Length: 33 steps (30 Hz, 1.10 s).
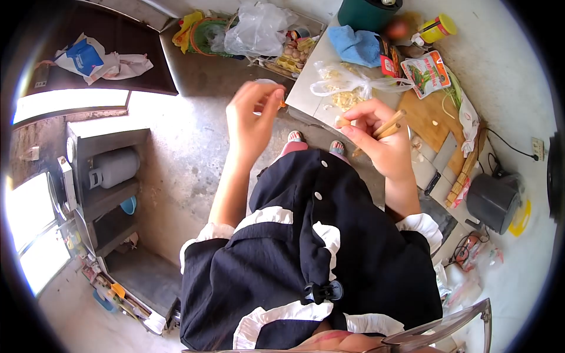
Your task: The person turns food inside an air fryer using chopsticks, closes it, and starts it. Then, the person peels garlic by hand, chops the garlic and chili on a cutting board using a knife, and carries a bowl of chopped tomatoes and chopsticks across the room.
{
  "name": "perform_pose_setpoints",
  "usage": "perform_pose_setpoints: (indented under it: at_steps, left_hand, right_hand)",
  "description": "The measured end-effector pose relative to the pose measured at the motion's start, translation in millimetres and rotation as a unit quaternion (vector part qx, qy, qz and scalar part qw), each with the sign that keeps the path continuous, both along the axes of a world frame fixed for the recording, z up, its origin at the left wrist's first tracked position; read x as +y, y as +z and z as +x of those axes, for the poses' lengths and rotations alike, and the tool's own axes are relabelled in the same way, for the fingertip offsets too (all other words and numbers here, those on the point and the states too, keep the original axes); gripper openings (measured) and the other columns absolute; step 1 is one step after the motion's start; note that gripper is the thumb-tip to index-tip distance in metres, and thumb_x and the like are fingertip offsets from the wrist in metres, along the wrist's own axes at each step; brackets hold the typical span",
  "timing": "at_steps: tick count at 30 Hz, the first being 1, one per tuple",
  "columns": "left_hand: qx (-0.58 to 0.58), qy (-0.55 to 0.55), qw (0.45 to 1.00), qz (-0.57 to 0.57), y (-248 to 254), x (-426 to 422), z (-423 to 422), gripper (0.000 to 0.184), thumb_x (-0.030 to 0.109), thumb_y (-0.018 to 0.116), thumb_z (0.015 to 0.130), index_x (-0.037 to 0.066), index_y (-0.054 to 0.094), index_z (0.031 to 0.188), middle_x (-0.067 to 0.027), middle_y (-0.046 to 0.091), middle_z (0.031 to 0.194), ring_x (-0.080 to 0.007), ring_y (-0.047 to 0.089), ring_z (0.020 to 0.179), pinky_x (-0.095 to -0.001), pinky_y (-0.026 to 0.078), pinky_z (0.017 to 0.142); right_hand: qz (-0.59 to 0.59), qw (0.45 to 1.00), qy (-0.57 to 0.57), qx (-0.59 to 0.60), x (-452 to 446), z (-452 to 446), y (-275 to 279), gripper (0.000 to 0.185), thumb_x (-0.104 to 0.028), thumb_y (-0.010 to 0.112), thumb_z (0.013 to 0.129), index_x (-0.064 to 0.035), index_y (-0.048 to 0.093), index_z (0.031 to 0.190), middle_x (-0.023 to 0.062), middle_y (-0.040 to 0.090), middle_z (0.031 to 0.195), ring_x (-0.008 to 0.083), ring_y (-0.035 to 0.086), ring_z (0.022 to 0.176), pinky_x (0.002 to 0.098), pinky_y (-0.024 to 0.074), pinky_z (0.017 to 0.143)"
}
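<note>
My left hand (pixel 252 117) is raised over the floor just off the counter's corner, thumb and fingertips pinched together. Whatever is between them is hidden; a small orange bit and a white rim show behind the fingers. At the counter's front edge, my right hand (pixel 379 138) is closed around a pair of wooden chopsticks (pixel 391 124). Its thumb and forefinger also pinch a small pale piece (pixel 342 122), perhaps a garlic clove. Beyond that hand, a thin plastic bag (pixel 335 82) lies open with pale yellowish pieces (pixel 350 97) in and around it.
On the counter lie a wooden cutting board (pixel 425 115), a cleaver (pixel 442 159), a seasoning packet (pixel 426 73) and a blue cloth (pixel 355 45). A dark pot-like appliance (pixel 494 200) stands at right. Left, a gas cylinder (pixel 115 169) sits on a shelf.
</note>
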<state>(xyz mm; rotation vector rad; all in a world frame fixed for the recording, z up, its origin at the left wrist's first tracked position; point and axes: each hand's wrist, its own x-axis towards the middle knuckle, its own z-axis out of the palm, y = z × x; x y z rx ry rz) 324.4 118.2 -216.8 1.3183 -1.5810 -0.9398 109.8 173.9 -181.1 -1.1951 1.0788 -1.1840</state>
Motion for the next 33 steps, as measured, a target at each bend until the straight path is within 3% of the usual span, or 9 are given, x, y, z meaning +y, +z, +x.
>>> perform_pose_setpoints:
  at_steps: [2,5,11,17,23,26,29,30,33]
  left_hand:
    - [0.125,-0.083,0.985,0.086,7.8,11.0,3.9,0.015,0.009,0.064,0.088,0.0,0.067,0.1,-0.0055,0.065,0.081,-0.0088,0.059,0.068,-0.0237,0.047,0.061]
    - [0.162,-0.15,0.971,0.096,33.6,22.6,-5.5,0.02,0.004,0.06,0.089,-0.005,0.063,0.107,-0.006,0.066,0.083,-0.0073,0.056,0.068,-0.0209,0.047,0.063]
    - [0.169,-0.175,0.961,0.132,27.7,23.5,-1.3,0.017,0.008,0.067,0.087,-0.001,0.064,0.101,-0.006,0.067,0.082,-0.0069,0.058,0.063,-0.0208,0.047,0.057]
    - [0.364,-0.194,0.865,0.284,23.2,23.3,1.9,0.012,0.01,0.064,0.09,-0.001,0.062,0.094,-0.0072,0.066,0.08,-0.008,0.056,0.061,-0.021,0.044,0.051]
    - [0.372,-0.197,0.856,0.3,27.3,21.9,5.5,0.01,0.006,0.064,0.089,-0.001,0.062,0.096,-0.0075,0.064,0.086,-0.0087,0.055,0.062,-0.0218,0.046,0.053]
    - [0.213,-0.127,0.969,-0.009,25.4,23.4,-2.6,0.012,-0.001,0.068,0.082,0.001,0.064,0.094,-0.0081,0.063,0.091,-0.0114,0.057,0.067,-0.0232,0.048,0.056]
    - [0.077,-0.148,0.965,-0.204,25.0,17.7,2.7,0.02,-0.006,0.071,0.075,0.003,0.067,0.092,-0.0086,0.061,0.095,-0.0141,0.059,0.073,-0.0248,0.049,0.058]
    - [0.062,-0.152,0.957,-0.238,24.5,16.9,2.6,0.024,-0.009,0.072,0.07,0.002,0.067,0.091,-0.0116,0.062,0.095,-0.0205,0.063,0.081,-0.026,0.051,0.067]
    - [0.058,-0.143,0.957,-0.245,24.7,18.6,2.7,0.026,-0.008,0.074,0.069,0.003,0.068,0.092,-0.0108,0.063,0.094,-0.0203,0.064,0.078,-0.027,0.052,0.064]
  right_hand:
    - [0.007,1.0,0.002,-0.007,-1.9,8.7,-3.1,0.012,0.002,0.066,0.083,-0.0004,0.062,0.094,-0.0003,0.063,0.077,-0.0012,0.048,0.058,0.0161,0.0342,0.051]
    - [0.013,0.999,0.015,0.028,-3.6,17.8,1.3,0.012,0.0,0.066,0.084,-0.0001,0.064,0.096,-0.0002,0.063,0.077,-0.0013,0.047,0.057,0.0164,0.0337,0.05]
    - [-0.059,0.996,-0.001,0.072,-5.4,30.5,2.1,0.019,0.0,0.066,0.082,-0.002,0.068,0.101,-0.0004,0.062,0.082,0.0003,0.045,0.055,0.0178,0.0318,0.049]
    - [-0.096,0.991,0.022,0.092,-9.2,33.0,-1.9,0.022,0.002,0.068,0.079,-0.0043,0.069,0.1,0.0002,0.06,0.085,0.0018,0.041,0.053,0.0186,0.0299,0.049]
    - [-0.115,0.989,0.022,0.085,-14.3,34.1,-4.4,0.019,0.002,0.069,0.078,-0.005,0.068,0.096,0.0005,0.06,0.088,0.0021,0.04,0.052,0.0187,0.0296,0.048]
    - [-0.11,0.99,0.023,0.081,-14.9,34.8,-2.8,0.018,0.002,0.068,0.079,-0.0043,0.068,0.095,0.0013,0.061,0.09,0.002,0.042,0.053,0.0188,0.0307,0.048]
    - [-0.091,0.993,0.026,0.075,-14.2,35.3,0.6,0.017,0.002,0.068,0.08,-0.0033,0.067,0.096,0.002,0.062,0.091,0.0017,0.043,0.054,0.0187,0.0317,0.049]
    - [-0.083,0.993,0.028,0.072,-14.0,35.4,1.1,0.017,0.002,0.068,0.08,-0.003,0.067,0.096,0.0022,0.062,0.092,0.0015,0.044,0.054,0.0187,0.032,0.049]
    - [-0.084,0.994,0.024,0.06,-13.3,35.7,-2.4,0.016,0.002,0.067,0.08,-0.0019,0.067,0.096,0.0023,0.062,0.092,0.0014,0.043,0.054,0.0185,0.032,0.049]
